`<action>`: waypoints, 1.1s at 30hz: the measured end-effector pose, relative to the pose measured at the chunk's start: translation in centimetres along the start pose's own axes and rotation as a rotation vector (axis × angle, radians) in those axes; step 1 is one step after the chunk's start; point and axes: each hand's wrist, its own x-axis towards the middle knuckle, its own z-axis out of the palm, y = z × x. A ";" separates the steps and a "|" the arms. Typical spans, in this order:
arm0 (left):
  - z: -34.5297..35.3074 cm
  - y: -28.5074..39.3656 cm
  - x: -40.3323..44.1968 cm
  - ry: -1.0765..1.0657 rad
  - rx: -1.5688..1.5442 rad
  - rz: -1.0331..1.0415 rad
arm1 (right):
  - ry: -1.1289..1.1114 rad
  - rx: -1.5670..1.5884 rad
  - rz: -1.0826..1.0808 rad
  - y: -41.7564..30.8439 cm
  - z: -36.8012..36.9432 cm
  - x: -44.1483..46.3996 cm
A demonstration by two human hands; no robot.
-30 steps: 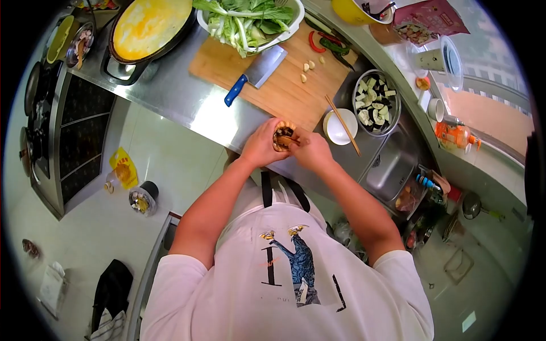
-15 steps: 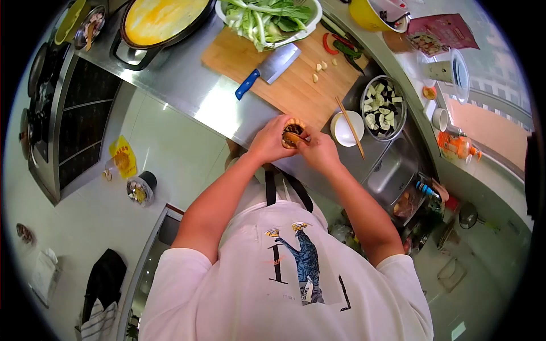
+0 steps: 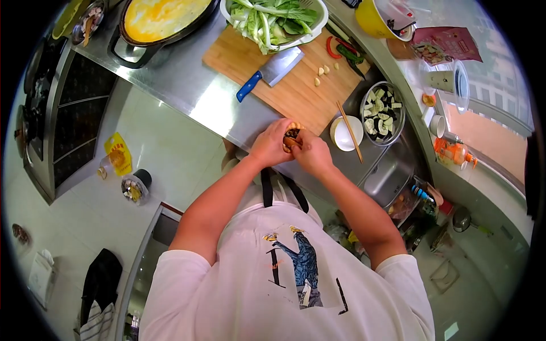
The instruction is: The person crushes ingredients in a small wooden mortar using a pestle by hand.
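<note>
At the counter's front edge my left hand (image 3: 269,143) is closed around a small round orange-brown thing (image 3: 294,126) with a ridged rim and dark contents; its exact kind cannot be made out. My right hand (image 3: 312,151) pinches a smooth orange-brown piece (image 3: 294,140) at its opening, and the fingers partly cover it. Just beyond the hands lies a wooden cutting board (image 3: 307,105). On it rest a cleaver (image 3: 278,67) with a blue handle, several garlic cloves (image 3: 321,71) and red and green chillies (image 3: 347,54).
To the right stand a white bowl (image 3: 341,136) with chopsticks (image 3: 350,131) across it, a metal bowl of cut eggplant (image 3: 380,116) and a sink (image 3: 387,179). Leafy greens (image 3: 273,25) fill a white basket at the back. A pan (image 3: 162,23) of yellow egg sits back left.
The right hand has shifted slightly left and closer over the round thing, hiding more of the orange-brown piece. The left hand keeps its hold. The whole view has shifted slightly.
</note>
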 end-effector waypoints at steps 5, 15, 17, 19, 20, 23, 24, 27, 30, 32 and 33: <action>-0.2 0.3 -0.1 0.004 0.000 -0.013 | 0.065 -0.106 -0.051 -0.5 2.0 0.8; -0.5 0.3 0.0 0.022 0.004 0.004 | 0.149 0.051 -0.004 -0.4 0.7 -3.4; -0.3 0.8 -0.1 -0.007 0.001 -0.030 | 0.176 0.044 0.016 -0.6 -0.1 -4.4; -0.3 0.9 0.0 0.004 0.003 -0.029 | 0.205 -0.033 0.022 -0.9 -0.6 -3.4; -0.3 0.9 -0.2 0.011 0.012 -0.042 | 0.203 -0.037 0.020 -0.8 -0.2 -2.6; 0.2 0.7 -0.2 0.039 -0.033 -0.040 | 0.216 -0.190 -0.036 0.4 2.9 -0.1; -0.1 0.6 0.0 0.040 -0.034 -0.046 | 0.210 -0.191 -0.037 0.3 3.0 0.3; -0.2 1.3 0.1 0.038 -0.013 -0.043 | 0.223 -0.189 -0.030 0.4 2.0 -0.4; -0.2 0.7 0.0 0.017 -0.053 -0.001 | 0.173 0.005 0.043 0.9 0.2 -1.1; 0.0 0.5 -0.3 0.010 -0.034 -0.006 | 0.099 0.023 0.150 0.2 -1.0 -1.9; 0.2 0.6 -0.4 0.012 -0.010 -0.005 | 0.078 0.063 0.180 -0.5 -1.9 -2.6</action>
